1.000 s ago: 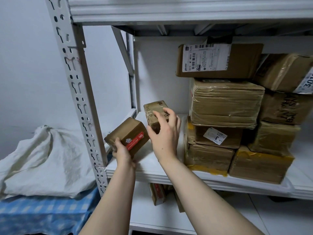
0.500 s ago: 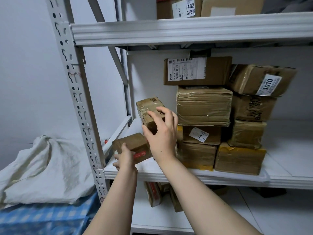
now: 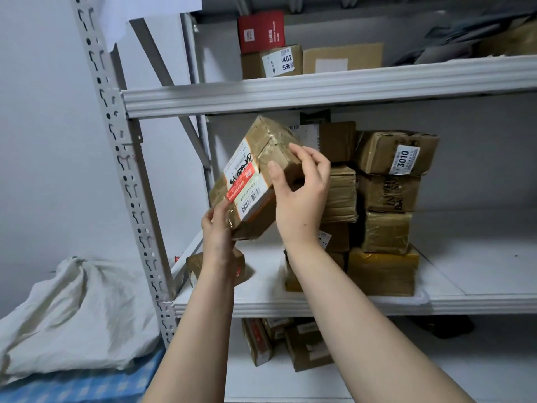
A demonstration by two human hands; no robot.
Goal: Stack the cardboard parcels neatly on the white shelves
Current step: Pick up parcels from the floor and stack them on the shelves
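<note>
Two hands hold one cardboard parcel [image 3: 255, 175] tilted in the air above the left part of the middle shelf [image 3: 261, 304], just in front of the stacked boxes. Nearest, at the lower left, a crumpled white cloth [image 3: 72, 309] lies on a blue checked cover [image 3: 87, 385], beside the slotted white upright [image 3: 125, 170]. Several small parcels [image 3: 290, 341] lie jumbled on the bottom shelf, their labels too small to read. The left hand [image 3: 216, 228] grips the parcel's lower corner with curled fingers, and the right hand [image 3: 299, 199] pinches its upper end, thumb on the near face and fingers hooked over the far edge. The parcel is wrapped in clear tape and bears a white label with an orange-red band, a barcode and a black marker scrawl that I cannot read. Under the left wrist a small brown box [image 3: 193, 266] sits on the middle shelf. Farther back stands a stack of taped parcels [image 3: 383, 271]; its top right box [image 3: 377, 152] carries a tag reading "3010", and the one below [image 3: 389, 193] has marker letters only partly legible. On the upper shelf [image 3: 319, 88] a box [image 3: 252, 64] shows "402" and "5元", a red box [image 3: 261, 30] rests on it, and a plain box [image 3: 343, 58] with a blank white label stands beside.
</note>
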